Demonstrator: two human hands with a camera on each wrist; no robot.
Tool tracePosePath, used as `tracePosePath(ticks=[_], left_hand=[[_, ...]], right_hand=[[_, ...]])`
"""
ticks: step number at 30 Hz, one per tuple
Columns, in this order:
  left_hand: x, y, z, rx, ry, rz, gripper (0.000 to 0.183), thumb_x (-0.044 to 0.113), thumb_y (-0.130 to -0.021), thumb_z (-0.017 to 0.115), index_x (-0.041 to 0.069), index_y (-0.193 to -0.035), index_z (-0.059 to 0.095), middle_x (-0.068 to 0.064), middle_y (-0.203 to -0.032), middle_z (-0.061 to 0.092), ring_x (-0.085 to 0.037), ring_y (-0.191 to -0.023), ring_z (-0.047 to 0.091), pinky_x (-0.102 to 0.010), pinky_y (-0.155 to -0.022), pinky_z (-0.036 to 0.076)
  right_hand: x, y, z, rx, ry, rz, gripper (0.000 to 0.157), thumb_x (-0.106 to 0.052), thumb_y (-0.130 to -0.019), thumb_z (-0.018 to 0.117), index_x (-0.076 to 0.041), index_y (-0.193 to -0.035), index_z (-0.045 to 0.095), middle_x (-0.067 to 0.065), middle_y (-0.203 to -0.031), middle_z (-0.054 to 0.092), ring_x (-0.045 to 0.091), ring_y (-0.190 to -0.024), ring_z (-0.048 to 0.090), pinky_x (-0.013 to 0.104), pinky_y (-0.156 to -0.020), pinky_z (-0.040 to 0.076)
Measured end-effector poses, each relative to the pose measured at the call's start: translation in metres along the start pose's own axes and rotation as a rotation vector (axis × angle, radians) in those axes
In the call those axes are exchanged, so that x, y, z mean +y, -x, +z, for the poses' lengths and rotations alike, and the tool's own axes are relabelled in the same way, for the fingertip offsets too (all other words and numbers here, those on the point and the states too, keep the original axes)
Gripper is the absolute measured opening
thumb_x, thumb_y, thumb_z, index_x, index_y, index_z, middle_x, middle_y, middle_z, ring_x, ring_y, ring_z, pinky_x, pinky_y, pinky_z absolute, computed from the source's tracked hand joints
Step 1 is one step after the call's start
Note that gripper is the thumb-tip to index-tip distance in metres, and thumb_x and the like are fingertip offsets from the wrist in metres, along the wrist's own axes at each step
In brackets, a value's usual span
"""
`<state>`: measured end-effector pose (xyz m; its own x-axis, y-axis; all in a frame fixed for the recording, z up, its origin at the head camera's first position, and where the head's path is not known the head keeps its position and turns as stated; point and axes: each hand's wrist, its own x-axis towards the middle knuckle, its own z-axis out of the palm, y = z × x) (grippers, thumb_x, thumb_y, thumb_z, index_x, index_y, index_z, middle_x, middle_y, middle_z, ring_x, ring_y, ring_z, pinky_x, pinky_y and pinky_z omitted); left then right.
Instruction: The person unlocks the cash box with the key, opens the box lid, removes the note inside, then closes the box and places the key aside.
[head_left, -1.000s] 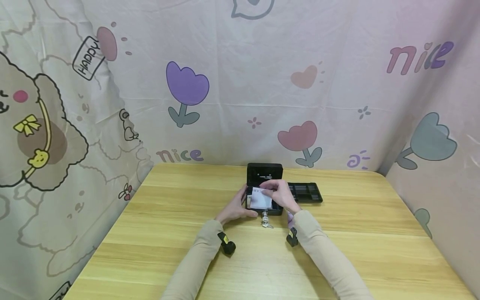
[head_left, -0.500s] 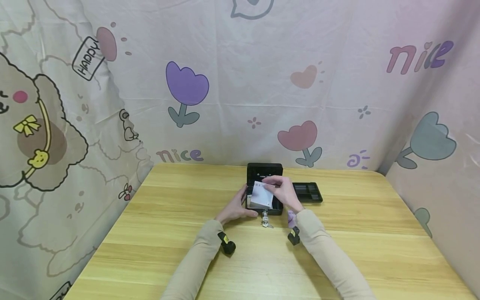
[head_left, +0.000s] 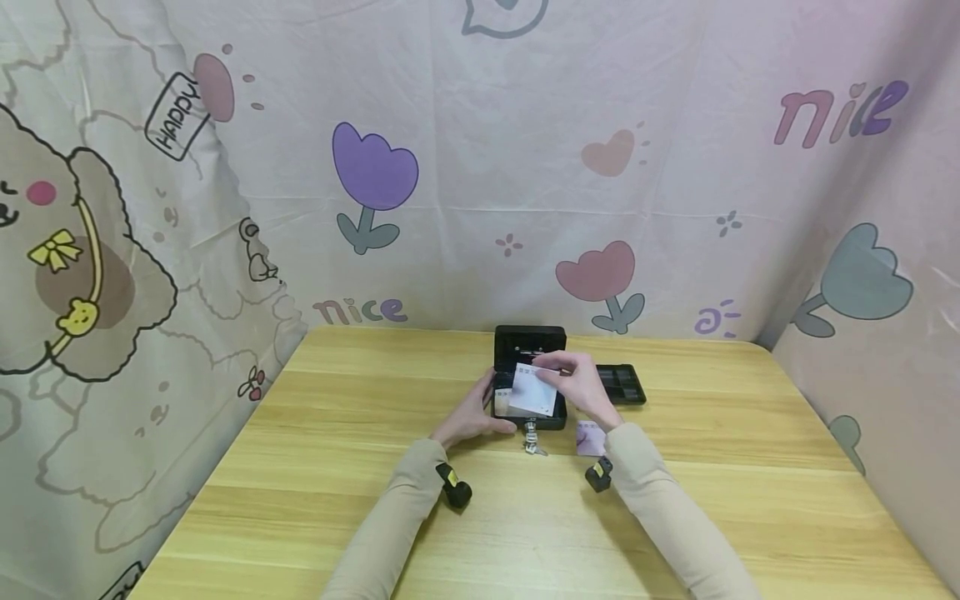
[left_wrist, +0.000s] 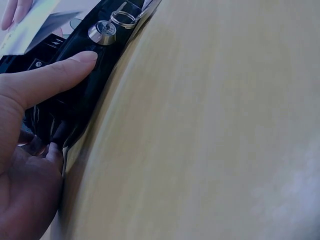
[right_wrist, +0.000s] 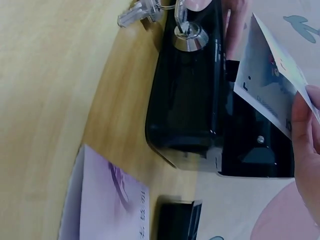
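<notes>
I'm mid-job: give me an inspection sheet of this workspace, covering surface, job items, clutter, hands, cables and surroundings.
Surface: wood-grain table.
Job's things: black box, lid raised, keys at its front lock; white paper tilted over the box.
Clutter: purple paper and black divided tray, both to the box's right.
Hands: left hand grips the box's left side; right hand pinches the white paper.
Cables: nothing seen.
Surroundings: pale cartoon-print curtain behind the table.

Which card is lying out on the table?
The purple card, just right of the black box. The white card is pinched by the right hand; a cream card sits in the box.
</notes>
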<state>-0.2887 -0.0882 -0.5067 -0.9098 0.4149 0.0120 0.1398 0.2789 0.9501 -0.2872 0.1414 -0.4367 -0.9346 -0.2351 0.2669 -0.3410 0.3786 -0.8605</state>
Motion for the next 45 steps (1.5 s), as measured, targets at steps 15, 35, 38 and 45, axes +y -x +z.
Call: tracePosePath(ticks=[15, 35, 38, 45], left_hand=[[0.002, 0.0, 0.001, 0.0, -0.009, -0.022, 0.124, 0.012, -0.073, 0.089, 0.002, -0.161, 0.003, -0.019, -0.17, 0.001, -0.036, -0.157, 0.014, -0.045, -0.13, 0.017], [0.0, 0.0, 0.0, -0.007, -0.023, -0.018, 0.124, 0.01, -0.073, 0.088, 0.001, -0.161, 0.001, -0.019, -0.17, -0.002, -0.038, -0.156, 0.014, -0.046, -0.129, 0.017], [0.0, 0.0, -0.001, -0.007, -0.021, -0.017, 0.124, 0.01, -0.073, 0.088, 0.001, -0.161, 0.001, -0.019, -0.17, -0.002, -0.038, -0.156, 0.014, -0.046, -0.129, 0.016], [0.001, 0.002, -0.001, -0.011, -0.035, -0.021, 0.125, 0.012, -0.073, 0.089, 0.001, -0.161, 0.001, -0.019, -0.17, -0.001, -0.039, -0.156, 0.015, -0.047, -0.129, 0.018]], right_hand=[[0.004, 0.022, -0.029, -0.039, -0.034, -0.016, 0.025, -0.013, -0.091, 0.074, 0.0, -0.112, 0.074, 0.02, -0.113, 0.075, 0.004, -0.093, 0.069, 0.014, -0.08, 0.056], [0.014, 0.044, -0.075, -0.09, -0.014, 0.093, 0.033, -0.011, -0.089, 0.074, 0.005, -0.118, 0.07, 0.025, -0.119, 0.072, -0.003, -0.091, 0.068, 0.018, -0.077, 0.059], [0.016, 0.047, -0.082, -0.088, -0.017, 0.106, 0.035, -0.011, -0.089, 0.074, 0.006, -0.119, 0.069, 0.027, -0.119, 0.071, -0.003, -0.09, 0.067, 0.019, -0.075, 0.059], [0.025, 0.052, -0.098, -0.091, -0.004, 0.094, 0.034, -0.011, -0.089, 0.074, 0.006, -0.119, 0.069, 0.029, -0.119, 0.07, -0.002, -0.092, 0.068, 0.018, -0.076, 0.058]])
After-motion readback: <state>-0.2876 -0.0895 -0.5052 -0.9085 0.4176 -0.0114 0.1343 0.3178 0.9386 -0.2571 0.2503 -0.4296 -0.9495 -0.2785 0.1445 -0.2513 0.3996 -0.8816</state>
